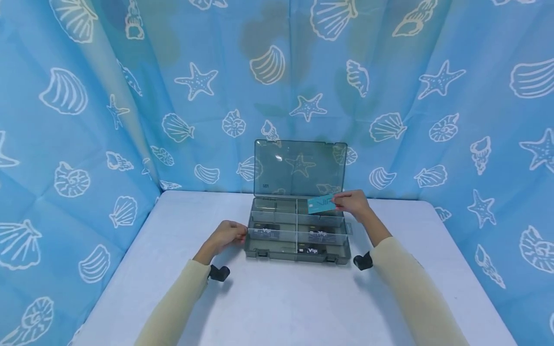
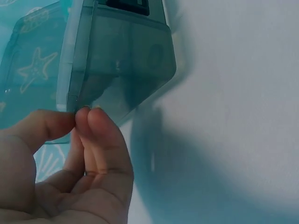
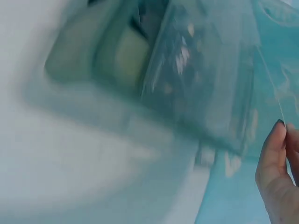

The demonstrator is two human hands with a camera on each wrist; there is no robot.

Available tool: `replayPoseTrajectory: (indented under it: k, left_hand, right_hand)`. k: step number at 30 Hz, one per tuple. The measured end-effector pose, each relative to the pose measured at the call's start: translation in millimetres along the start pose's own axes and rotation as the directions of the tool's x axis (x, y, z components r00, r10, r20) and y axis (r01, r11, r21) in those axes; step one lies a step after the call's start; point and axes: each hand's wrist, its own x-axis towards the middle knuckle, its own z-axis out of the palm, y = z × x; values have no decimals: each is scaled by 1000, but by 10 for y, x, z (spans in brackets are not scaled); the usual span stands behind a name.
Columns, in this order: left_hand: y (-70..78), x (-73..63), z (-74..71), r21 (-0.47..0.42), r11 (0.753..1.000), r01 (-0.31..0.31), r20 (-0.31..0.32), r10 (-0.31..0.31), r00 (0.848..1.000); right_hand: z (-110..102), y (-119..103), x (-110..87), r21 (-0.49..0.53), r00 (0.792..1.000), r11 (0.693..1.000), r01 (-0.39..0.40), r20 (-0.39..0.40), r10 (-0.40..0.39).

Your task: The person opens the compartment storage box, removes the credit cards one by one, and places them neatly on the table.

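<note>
A smoky clear plastic compartment box [image 1: 270, 253] stands on the table, its see-through lid [image 1: 298, 166] raised at the back. My right hand [image 1: 352, 202] pinches a teal card [image 1: 320, 204] by its right end, above the back right compartment. In the right wrist view that hand [image 3: 280, 172] holds the card edge-on, and the box is blurred. At the box's left side my left hand [image 1: 227, 233] pinches its edge between thumb and fingertips, seen closely in the left wrist view. Dark cards marked Vip lie in the middle left [image 1: 266, 230], middle right [image 1: 322, 233] and front right [image 1: 312, 250] compartments.
The box sits near the back of a white table [image 1: 277, 302]. Behind and beside it hangs a blue curtain [image 1: 207, 115] with white shell and starfish prints. Black wrist mounts [image 1: 219, 273] stick out from both cream sleeves.
</note>
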Motion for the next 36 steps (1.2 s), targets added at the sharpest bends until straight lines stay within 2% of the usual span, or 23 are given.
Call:
replayPoseTrajectory:
  k: [4,8,13,17,19,23,26,30,36]
  left_hand:
    - [15,-57,-6,102,994,-24,-38,28,999]
    - [20,-103,-18,147,988,-43,-29,48,998]
    - [16,-115,-29,171,984,-60,-31,66,997]
    - [15,-113,-36,185,981,-65,-41,74,996]
    - [13,-106,-39,183,981,-66,-40,74,996]
    - [8,-94,-40,167,984,-65,-27,71,997]
    - [9,-85,-32,162,985,-65,-20,69,997]
    - [15,-78,-15,160,985,-62,-19,65,998]
    - [-1,-74,6,158,985,-65,-11,68,998]
  right_hand:
    - [-321,117,-9,12,999,1000,-6,-39,7]
    - [-611,281,-45,34,995,999,-11,-97,14]
    - [-785,511,-72,38,989,999,-22,-148,27]
    - [-789,694,-40,-5,984,998,-70,-163,69]
    - [-768,770,-12,-66,979,993,-101,-186,87]
    - [-694,869,28,-215,952,963,-162,-290,95]
    - [-633,907,27,-300,935,940,-165,-350,52]
    - [-570,942,1,-367,934,921,-131,-357,-10]
    - [-520,959,-20,-407,938,908,-99,-342,-51]
